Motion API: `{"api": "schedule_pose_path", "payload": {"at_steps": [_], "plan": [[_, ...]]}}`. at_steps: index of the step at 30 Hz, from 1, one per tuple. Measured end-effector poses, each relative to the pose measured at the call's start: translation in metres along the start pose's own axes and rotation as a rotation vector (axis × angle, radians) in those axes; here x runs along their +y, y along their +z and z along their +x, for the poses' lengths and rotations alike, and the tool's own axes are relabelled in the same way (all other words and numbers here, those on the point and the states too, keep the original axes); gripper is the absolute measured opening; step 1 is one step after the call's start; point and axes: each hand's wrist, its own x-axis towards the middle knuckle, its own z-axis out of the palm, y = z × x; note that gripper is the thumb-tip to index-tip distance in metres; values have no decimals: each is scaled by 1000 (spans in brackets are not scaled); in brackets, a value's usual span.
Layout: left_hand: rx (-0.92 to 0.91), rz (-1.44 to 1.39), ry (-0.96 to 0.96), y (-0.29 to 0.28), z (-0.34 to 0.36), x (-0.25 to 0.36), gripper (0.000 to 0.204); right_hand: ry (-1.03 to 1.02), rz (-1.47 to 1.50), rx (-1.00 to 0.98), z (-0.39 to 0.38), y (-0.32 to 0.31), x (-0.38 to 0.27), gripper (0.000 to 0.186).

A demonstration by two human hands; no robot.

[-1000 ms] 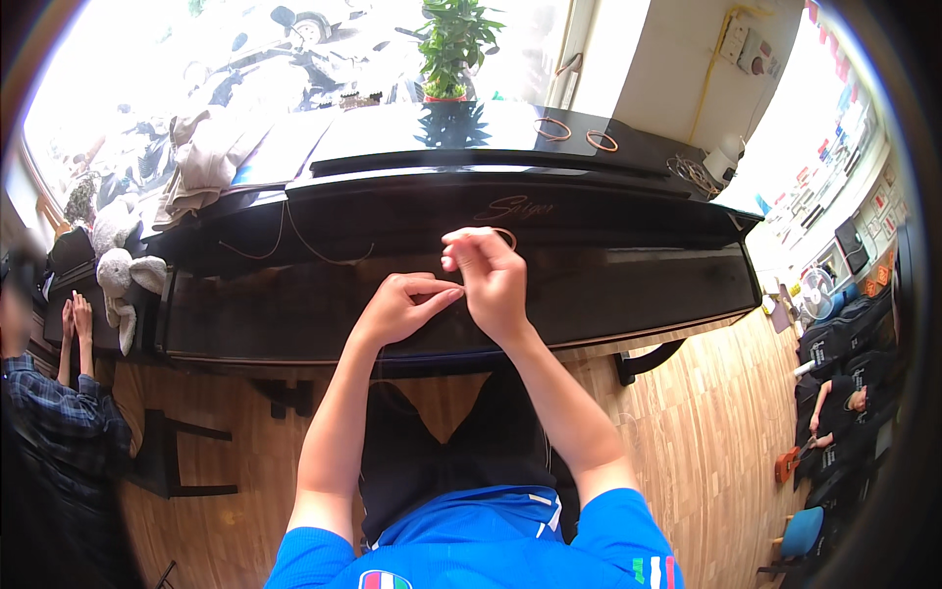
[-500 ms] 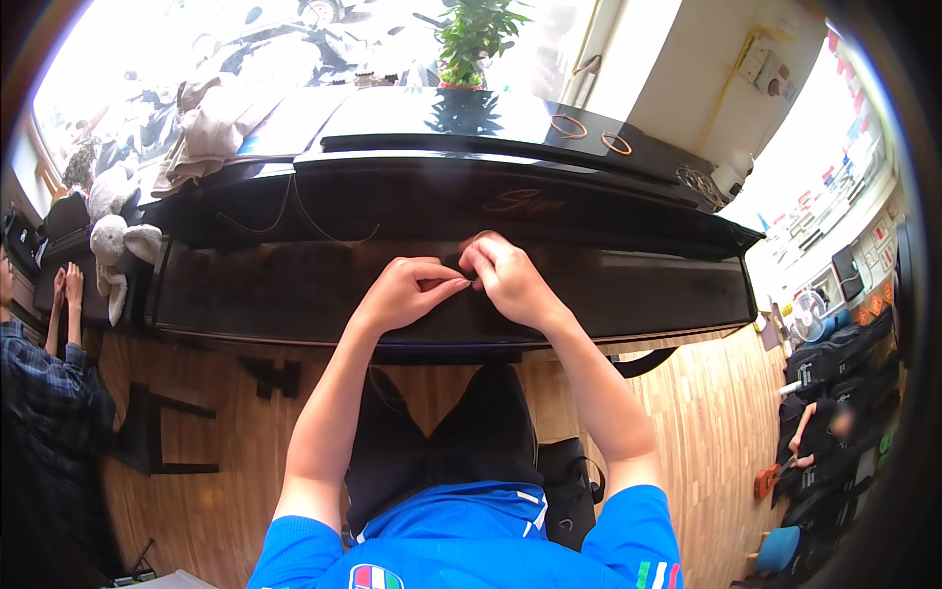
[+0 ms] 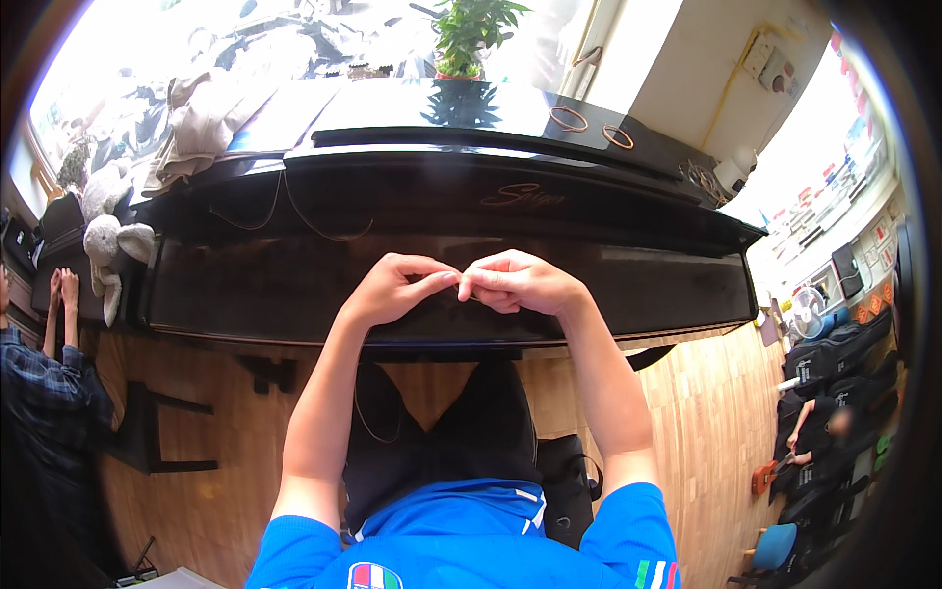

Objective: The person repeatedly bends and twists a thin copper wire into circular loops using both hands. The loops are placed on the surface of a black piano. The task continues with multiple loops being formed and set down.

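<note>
My left hand (image 3: 397, 288) is closed in a pinch, its thumb and forefinger tips meeting my right hand's fingers. A thin wire (image 3: 360, 413) hangs in a curve below the left hand, beside that forearm and over my dark trousers. My right hand (image 3: 520, 283) has its fingers curled and pressed together against the left fingertips, at what seems to be the same wire; the exact grip is too small to make out. Both hands are above the closed lid of a black upright piano (image 3: 245, 294). More thin wire (image 3: 329, 238) hangs in curves down the piano's front, left of my hands.
On the piano top are a potted plant (image 3: 461, 39), two copper-coloured wire rings (image 3: 568, 120), a tangled cord (image 3: 703, 182) and a beige cloth (image 3: 201, 128). A plush toy (image 3: 110, 240) sits at the left end. Another person (image 3: 44, 363) is at far left, near a black stool (image 3: 147, 427).
My right hand has turned and lowered, with its fingers now curled towards the left fingertips. My left hand has shifted slightly. The hanging wire loop now shows more clearly over my trousers.
</note>
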Motion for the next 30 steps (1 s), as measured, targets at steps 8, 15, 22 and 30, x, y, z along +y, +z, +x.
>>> {"api": "schedule_pose_path", "payload": {"at_steps": [8,15,22,30], "plan": [[125,-147,-60,-1,-1,0,26,-310,402,29,19,2,41,28],[181,-160,-87,0,-2,5,26,-318,426,72,14,9,44,29],[230,-194,-92,0,-3,7,25,-338,441,38,10,4,48,28],[208,-135,-70,2,-3,7,23,-575,498,97,1,6,57,28]]}}
